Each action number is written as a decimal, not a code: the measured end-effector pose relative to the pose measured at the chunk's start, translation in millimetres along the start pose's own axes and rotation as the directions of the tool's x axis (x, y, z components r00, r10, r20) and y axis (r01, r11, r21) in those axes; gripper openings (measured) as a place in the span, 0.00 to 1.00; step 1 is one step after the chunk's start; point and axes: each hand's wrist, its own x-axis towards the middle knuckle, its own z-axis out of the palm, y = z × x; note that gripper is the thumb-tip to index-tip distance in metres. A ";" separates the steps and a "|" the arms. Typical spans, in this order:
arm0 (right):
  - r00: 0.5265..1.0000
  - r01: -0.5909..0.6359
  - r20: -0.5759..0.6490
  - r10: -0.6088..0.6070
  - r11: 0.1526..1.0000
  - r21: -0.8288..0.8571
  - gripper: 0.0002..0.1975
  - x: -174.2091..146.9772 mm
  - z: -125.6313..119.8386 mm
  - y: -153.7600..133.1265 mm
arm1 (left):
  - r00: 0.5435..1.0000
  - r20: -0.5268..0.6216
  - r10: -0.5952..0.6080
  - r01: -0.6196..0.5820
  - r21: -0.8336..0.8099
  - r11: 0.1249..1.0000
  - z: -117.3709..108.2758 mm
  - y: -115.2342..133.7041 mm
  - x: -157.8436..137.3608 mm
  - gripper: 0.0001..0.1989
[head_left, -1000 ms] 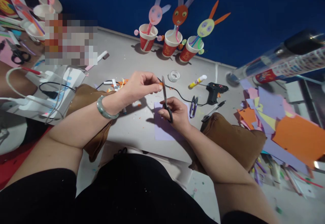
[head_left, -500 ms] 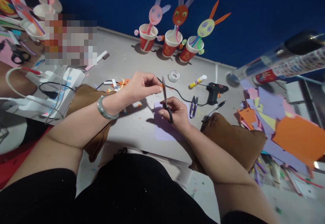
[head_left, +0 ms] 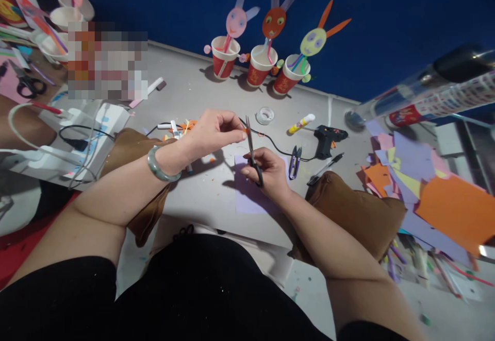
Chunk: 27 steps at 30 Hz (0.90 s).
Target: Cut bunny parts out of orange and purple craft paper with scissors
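Tabletop (head_left: 181,75): moderate, greyish light, source out of my view, overhead by the look of it.
Blue wall (head_left: 174,6): dim, and murkiest up top.
Left hand (head_left: 212,130): nicely lit, soft shadow on the tabletop below.
Bracelet (head_left: 158,166): there's a little glint!
Black shirt (head_left: 216,289): so dark I'm losing the folds.
Scissors (head_left: 252,153): reasonably crisp for me.
Clear bottle (head_left: 410,89): stretched aslant by the wide lens, blurry.
Pixelated block (head_left: 108,60): coarse mosaic, detail gone.
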 end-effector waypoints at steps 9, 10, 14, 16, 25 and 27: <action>1.000 -0.003 -0.002 0.003 1.000 -0.004 0.27 -1.0 -1.2 2.0 | 1.000 -0.008 0.024 -0.024 -0.016 1.000 -0.6 -0.1 0.0 0.04; 1.000 0.000 0.001 0.000 1.000 0.000 0.27 -0.9 -1.2 2.2 | 1.000 -0.007 0.025 -0.025 -0.018 1.000 -0.6 -0.1 0.1 0.04; 1.000 0.009 0.004 -0.009 1.000 0.006 0.27 -0.6 -1.1 2.7 | 1.000 -0.009 0.020 -0.021 -0.023 1.000 -0.6 -0.4 0.2 0.04; 1.000 0.007 0.002 -0.007 1.000 0.002 0.27 -0.5 -0.9 2.7 | 1.000 -0.014 0.016 -0.016 -0.021 1.000 -0.8 -0.8 0.2 0.04; 1.000 0.010 -0.003 -0.010 1.000 0.001 0.26 -0.7 -0.7 1.7 | 0.999 -0.047 0.008 -0.009 -0.021 1.000 0.1 1.6 -0.7 0.09; 1.000 0.011 -0.006 -0.011 1.000 -0.007 0.26 -0.8 -1.1 1.3 | 0.999 -0.033 0.011 -0.012 -0.035 0.999 0.4 0.9 -0.5 0.13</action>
